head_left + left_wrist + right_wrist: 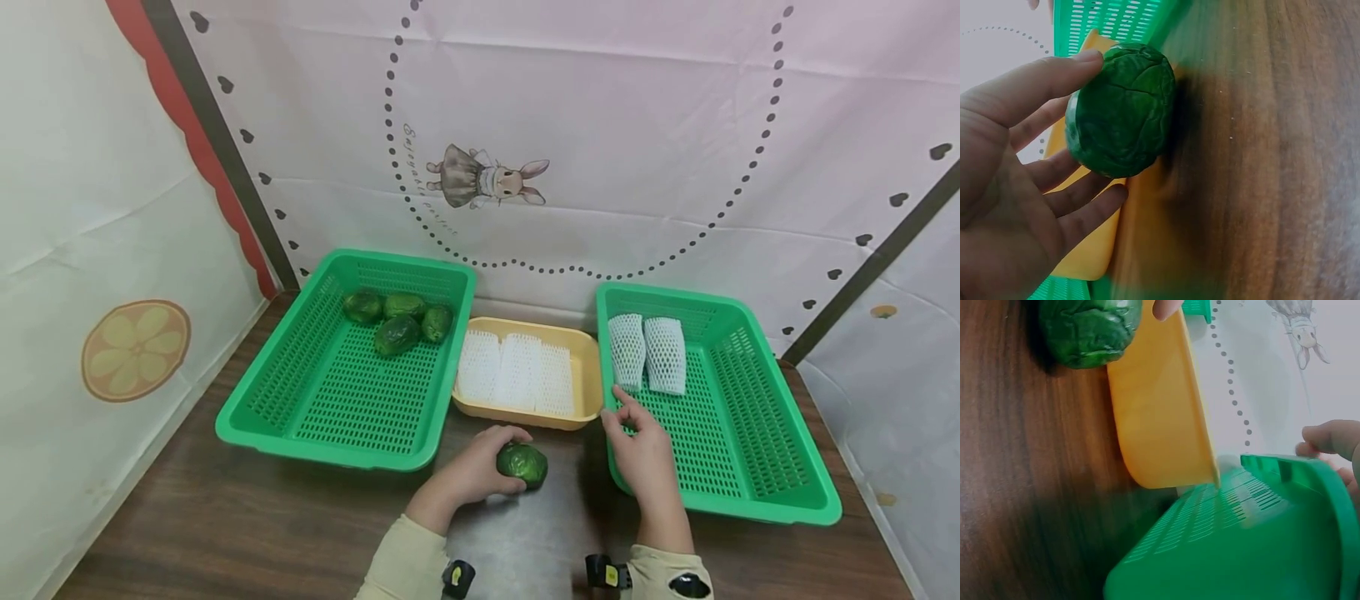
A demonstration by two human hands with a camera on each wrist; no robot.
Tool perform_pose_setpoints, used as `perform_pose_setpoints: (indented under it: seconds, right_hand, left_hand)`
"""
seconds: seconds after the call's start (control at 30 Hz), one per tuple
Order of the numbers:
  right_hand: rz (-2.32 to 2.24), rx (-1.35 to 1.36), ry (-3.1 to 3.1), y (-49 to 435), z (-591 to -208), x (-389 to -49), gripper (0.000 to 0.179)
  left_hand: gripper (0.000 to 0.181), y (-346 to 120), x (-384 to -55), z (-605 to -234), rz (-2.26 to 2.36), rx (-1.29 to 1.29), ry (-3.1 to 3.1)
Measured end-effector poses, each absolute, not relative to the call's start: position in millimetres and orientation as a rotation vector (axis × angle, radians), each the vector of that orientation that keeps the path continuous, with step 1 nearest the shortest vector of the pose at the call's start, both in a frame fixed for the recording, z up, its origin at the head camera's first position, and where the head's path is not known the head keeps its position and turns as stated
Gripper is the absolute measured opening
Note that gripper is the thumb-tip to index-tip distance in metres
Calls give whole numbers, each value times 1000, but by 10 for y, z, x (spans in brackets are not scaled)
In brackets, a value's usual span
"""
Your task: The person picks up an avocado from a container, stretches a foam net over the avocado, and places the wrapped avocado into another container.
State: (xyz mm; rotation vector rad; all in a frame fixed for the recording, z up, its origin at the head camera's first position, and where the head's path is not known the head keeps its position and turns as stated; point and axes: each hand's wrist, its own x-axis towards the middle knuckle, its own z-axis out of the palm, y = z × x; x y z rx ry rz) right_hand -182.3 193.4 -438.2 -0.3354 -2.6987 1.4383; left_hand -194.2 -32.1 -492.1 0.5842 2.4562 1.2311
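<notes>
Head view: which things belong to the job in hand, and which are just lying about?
Job, likely:
dark green item, held by the left hand
left green basket, four similar items in it
yellow tray with white netting
right green basket with two white net sleeves

Not the job, likely:
printed cloth backdrop
dark wrist devices

The brown table (247, 525) bears two green baskets (356, 408) (720, 425), a yellow tray (525, 417), perhaps one fruit (525, 465).
</notes>
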Motion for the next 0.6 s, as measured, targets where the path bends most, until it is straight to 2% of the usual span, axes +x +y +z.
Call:
perform_pose_setpoints:
  seconds: [0.17, 0.33, 0.47, 0.6]
  right_hand:
    - [1467, -365, -2752, 1917, -4255, -1867, 28]
    - [1416, -275, -2768, 1802, -4072, -2000, 35]
    - [1447, -140, -2771, 1598, -3988, -2213, 34]
    - [1389, -51, -2848, 1375, -4070, -2521, 33]
  left_hand:
    - [52, -329, -1935, -4865, 1294, 611, 2492]
    - [46, -341, -1930, -4788, 1356, 629, 2516]
    - [39, -348, -1923, -4739, 1381, 616, 2525]
    - [32, -346, -1909, -4722, 1403, 592, 2577]
